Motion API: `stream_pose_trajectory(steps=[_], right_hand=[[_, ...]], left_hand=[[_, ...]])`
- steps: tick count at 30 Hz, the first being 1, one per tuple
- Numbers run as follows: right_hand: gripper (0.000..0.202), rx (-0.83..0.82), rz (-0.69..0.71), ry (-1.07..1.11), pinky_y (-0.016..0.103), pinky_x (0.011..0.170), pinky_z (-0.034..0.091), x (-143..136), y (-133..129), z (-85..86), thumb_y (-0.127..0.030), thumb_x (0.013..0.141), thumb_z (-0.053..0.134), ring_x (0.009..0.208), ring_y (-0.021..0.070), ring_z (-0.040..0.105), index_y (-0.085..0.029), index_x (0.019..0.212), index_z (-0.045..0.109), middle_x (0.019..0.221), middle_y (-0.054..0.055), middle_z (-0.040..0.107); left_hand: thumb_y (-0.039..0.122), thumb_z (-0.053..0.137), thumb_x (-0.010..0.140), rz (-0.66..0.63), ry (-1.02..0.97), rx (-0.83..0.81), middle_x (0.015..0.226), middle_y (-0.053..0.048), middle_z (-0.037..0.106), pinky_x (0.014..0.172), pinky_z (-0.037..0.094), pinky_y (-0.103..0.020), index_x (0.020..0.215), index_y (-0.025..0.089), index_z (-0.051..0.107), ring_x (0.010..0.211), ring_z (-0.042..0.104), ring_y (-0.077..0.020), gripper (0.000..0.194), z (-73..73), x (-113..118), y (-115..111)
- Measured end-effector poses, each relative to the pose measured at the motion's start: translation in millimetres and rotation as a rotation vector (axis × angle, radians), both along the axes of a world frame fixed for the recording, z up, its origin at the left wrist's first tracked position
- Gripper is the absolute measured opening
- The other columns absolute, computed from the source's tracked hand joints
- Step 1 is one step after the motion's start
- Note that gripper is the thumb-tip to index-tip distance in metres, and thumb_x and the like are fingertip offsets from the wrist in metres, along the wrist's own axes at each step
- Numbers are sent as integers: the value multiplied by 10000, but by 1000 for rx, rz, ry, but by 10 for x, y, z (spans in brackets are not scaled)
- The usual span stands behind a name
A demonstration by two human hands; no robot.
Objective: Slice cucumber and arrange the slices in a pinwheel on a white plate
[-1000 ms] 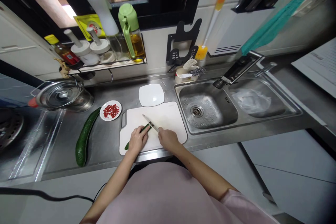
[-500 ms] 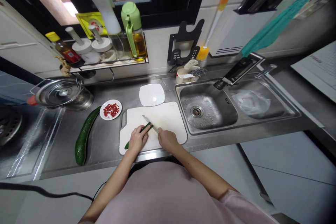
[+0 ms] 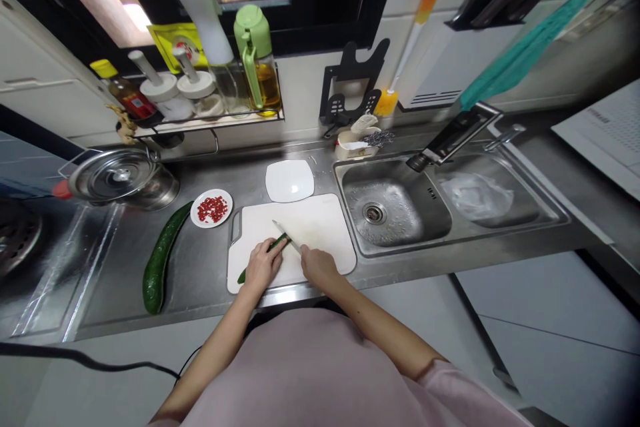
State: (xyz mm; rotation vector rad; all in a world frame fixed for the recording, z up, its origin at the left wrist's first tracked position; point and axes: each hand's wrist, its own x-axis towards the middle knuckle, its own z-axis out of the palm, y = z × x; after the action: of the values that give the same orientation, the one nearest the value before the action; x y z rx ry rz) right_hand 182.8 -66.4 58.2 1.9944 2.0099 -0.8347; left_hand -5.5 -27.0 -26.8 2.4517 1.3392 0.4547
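Note:
On the white cutting board (image 3: 320, 220) lies a slim dark-green piece, seemingly cucumber (image 3: 242, 277), running slantwise under my left hand (image 3: 263, 265). The fingers of that hand are closed over it, pressing it to the board. My right hand (image 3: 318, 267) is wrapped around the handle of a knife (image 3: 285, 232). Its blade points up and left and crosses the far end of the green piece. A whole long green cucumber (image 3: 160, 263) rests on the steel counter to the left. Beside it stands a small white plate of chopped red bits (image 3: 212, 209).
A square white dish (image 3: 289, 180) sits just behind the board. To the right is a steel sink (image 3: 400, 213) under a black faucet (image 3: 447, 140). A lidded pot (image 3: 125, 180) stands at the back left, below a rack holding seasoning jars and an oil bottle (image 3: 257, 60).
The whole view has shifted very slightly. Both hands, the knife and the green piece keep nearly the same places.

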Motion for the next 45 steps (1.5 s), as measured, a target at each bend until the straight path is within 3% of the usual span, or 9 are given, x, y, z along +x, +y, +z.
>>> stream_pose_trajectory(steps=[25, 45], right_hand=[[254, -22, 20, -9, 304, 725, 465, -30, 51, -56, -110, 912, 364, 924, 235, 675, -150, 1095, 535, 942, 140, 691], [265, 7, 45, -12, 313, 754, 465, -10, 87, -187, -120, 910, 362, 954, 237, 663, -144, 1107, 537, 967, 130, 689]], left_hand=[[212, 492, 886, -16, -11, 2, 1168, -68, 566, 931, 459, -395, 1362, 320, 516, 1024, 531, -214, 488, -72, -26, 21], [189, 494, 878, -9, -32, 22, 1173, -62, 574, 929, 470, -382, 1329, 312, 551, 1020, 539, -205, 471, -31, -6, 22]])
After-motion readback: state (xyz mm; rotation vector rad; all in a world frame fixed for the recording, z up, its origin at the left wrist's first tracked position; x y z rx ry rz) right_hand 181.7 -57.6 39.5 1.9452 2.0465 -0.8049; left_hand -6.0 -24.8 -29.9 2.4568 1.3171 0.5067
